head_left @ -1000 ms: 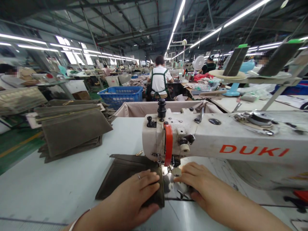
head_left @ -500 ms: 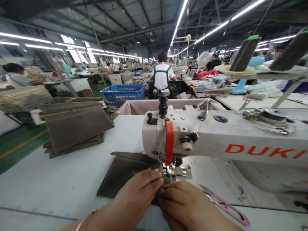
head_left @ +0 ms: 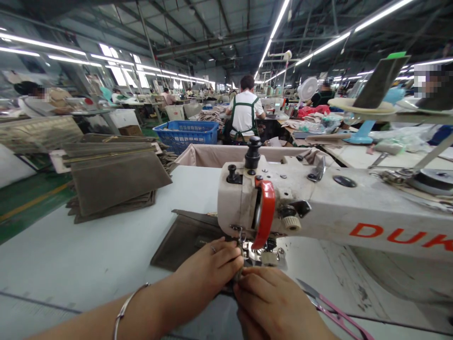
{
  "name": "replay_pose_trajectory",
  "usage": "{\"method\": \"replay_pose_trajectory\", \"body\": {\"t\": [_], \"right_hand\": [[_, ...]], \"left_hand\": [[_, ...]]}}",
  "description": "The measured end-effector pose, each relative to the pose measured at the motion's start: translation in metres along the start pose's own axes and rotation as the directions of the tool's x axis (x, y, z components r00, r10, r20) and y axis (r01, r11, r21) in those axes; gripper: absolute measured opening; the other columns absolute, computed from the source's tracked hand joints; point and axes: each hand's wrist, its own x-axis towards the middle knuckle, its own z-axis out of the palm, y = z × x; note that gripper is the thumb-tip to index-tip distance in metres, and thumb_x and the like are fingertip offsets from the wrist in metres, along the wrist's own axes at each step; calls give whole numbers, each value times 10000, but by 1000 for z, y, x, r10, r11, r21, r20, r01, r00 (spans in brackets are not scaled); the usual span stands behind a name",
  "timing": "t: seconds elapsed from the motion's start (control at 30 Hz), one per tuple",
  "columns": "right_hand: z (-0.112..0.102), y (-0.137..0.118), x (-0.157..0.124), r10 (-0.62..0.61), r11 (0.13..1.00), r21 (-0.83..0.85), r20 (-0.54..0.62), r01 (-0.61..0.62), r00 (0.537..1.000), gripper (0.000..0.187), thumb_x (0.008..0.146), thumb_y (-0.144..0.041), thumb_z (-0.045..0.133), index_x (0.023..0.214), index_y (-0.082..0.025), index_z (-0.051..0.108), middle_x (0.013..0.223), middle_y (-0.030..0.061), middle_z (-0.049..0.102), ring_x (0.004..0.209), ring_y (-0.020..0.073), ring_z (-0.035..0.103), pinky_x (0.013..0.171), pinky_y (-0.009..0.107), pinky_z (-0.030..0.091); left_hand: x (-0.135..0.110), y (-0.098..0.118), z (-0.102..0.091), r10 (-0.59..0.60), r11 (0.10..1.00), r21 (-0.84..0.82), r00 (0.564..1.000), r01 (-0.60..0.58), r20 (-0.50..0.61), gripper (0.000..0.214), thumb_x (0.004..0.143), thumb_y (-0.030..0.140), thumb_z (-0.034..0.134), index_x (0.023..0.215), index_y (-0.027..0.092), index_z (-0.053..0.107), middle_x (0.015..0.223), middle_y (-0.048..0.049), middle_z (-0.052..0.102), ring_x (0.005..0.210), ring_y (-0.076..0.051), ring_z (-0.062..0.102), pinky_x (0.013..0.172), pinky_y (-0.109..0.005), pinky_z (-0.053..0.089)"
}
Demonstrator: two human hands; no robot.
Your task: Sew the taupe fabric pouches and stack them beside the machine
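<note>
A dark olive-grey fabric pouch [head_left: 184, 236] with a small label lies under the head of the sewing machine [head_left: 255, 198]. My left hand [head_left: 208, 264] rests on the pouch's right side with its fingers held together, gripping the edge close to the needle area. Against it, my right hand [head_left: 272, 297] pinches the near end of the same edge, its thumb hidden below. Part of the pouch is out of sight under both hands. Thread snips with pink handles [head_left: 336, 311] lie on the table just right of my right hand.
A stack of similar zippered pouches [head_left: 116, 179] sits on the table's left side. Behind the machine is a pink fabric-lined bin [head_left: 208, 153], with a blue basket [head_left: 187, 132] beyond. A co-worker [head_left: 245, 111] sits ahead, facing away. Thread cones [head_left: 380, 82] stand at right.
The view has shifted, so the machine now appears further right. The pouch has turned slightly and its label shows more. Both hands keep hold of its edge by the needle area.
</note>
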Motion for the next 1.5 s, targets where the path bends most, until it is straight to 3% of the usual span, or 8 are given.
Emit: {"method": "replay_pose_trajectory", "body": {"t": [0.23, 0.33, 0.43, 0.6, 0.93, 1.17, 1.37, 1.5], "right_hand": [[-5, 0, 2, 36, 996, 78, -4, -35, 999, 319, 875, -158, 547, 1183, -189, 623, 1113, 47, 704, 1056, 219, 635, 903, 364, 514], [-13, -2, 2, 30, 992, 124, 27, -33, 999, 306, 891, -114, 487, 1155, -186, 623, 1114, 48, 697, 1070, 199, 619, 908, 357, 495], [-24, -5, 1, 97, 988, 118, 59, -103, 994, 279, 882, -107, 476, 1096, -174, 642, 1043, 60, 682, 959, 217, 606, 833, 385, 502], [-35, -7, 0, 134, 983, 109, 95, -144, 986, 212, 908, -122, 467, 1001, -177, 649, 994, 56, 653, 906, 221, 564, 802, 396, 489], [-34, -6, 2, 144, 985, 77, 111, -153, 983, 263, 864, -103, 492, 1053, -191, 653, 965, 51, 641, 874, 229, 541, 769, 402, 486], [-33, -8, 4, 170, 981, 70, 132, -180, 977, 293, 857, -106, 489, 1098, -196, 629, 1014, 49, 642, 925, 239, 541, 823, 434, 460], [-28, -8, 5, 154, 987, 39, 114, -159, 982, 328, 776, -97, 509, 1052, -212, 642, 942, 35, 644, 852, 235, 537, 746, 414, 450], [-27, -7, 3, 141, 989, 33, 112, -145, 984, 323, 765, -104, 507, 1032, -214, 651, 920, 32, 643, 815, 226, 527, 704, 394, 450]], "left_hand": [[-3, 3, -8, 11, 999, -30, 999, -12, -31, 317, 941, 58, 495, 1255, 87, 524, 1208, -115, 616, 1180, -235, 556, 1086, -400, 448], [-7, 9, -12, 92, 996, 5, 990, -92, -103, 258, 990, 69, 397, 1190, 71, 559, 1167, -125, 640, 1092, -220, 598, 1047, -396, 480], [-8, 10, -14, 125, 992, 10, 980, -125, -153, 248, 1016, 98, 366, 1130, 81, 585, 1126, -117, 660, 1048, -216, 606, 999, -387, 505], [-8, 7, -11, 61, 996, -53, 995, -65, -84, 217, 1009, 116, 410, 1137, 107, 585, 1122, -96, 659, 997, -222, 583, 917, -399, 512], [-8, 8, -9, 37, 995, -94, 995, -46, -90, 234, 964, 34, 423, 1109, 114, 587, 1090, -83, 657, 984, -201, 592, 935, -369, 495], [-2, 13, -11, -91, 989, -135, 976, 64, -197, 164, 994, 121, 446, 1049, 153, 597, 982, -58, 659, 902, -180, 606, 871, -324, 516], [-4, 15, -10, 12, 987, -158, 992, -32, -128, 196, 969, 43, 431, 982, 132, 605, 956, -55, 645, 882, -174, 565, 862, -336, 503], [-4, 13, -7, 15, 988, -151, 993, -32, -116, 239, 972, 24, 385, 996, 119, 602, 968, -63, 650, 884, -177, 562, 850, -351, 508]]}}
